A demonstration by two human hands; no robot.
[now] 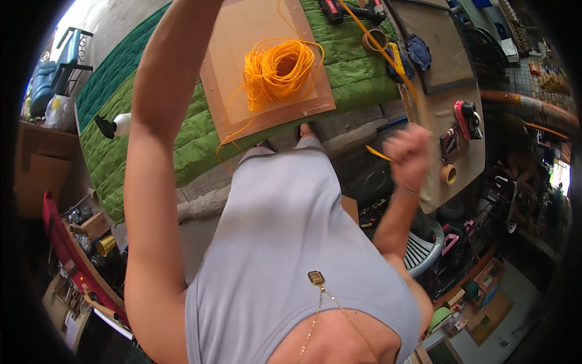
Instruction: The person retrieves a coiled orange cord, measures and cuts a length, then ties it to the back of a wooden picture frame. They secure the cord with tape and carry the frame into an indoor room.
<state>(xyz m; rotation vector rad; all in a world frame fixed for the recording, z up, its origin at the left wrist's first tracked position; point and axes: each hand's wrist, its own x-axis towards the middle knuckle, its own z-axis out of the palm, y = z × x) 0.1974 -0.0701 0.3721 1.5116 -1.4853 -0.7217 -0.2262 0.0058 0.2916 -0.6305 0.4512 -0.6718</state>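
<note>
Right hand (407, 155) blurred, closed round orange cord (378, 153), short tail poking out; coil (265, 77) sits on board (236, 30) over green quilt (357, 82); left hand out of frame, can't tell grip.

Top (276, 212): plain light grey, sleeveless, scoop neck at 6 o'clock
Chain (313, 321): thin gold, kinda V-shaped, 6 o'clock
Pendant (316, 278): little gold-and-dark rectangle on it
Bracelet (405, 188): super thin, 3 o'clock
Footwear (299, 131): dark, 12 o'clock

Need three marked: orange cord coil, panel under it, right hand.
Orange cord coil (274, 77): head view, wound strands left of its hole.
Panel (233, 47): head view, bare face beyond the coil's left side.
Right hand (408, 156): head view, middle of the fist.
</note>
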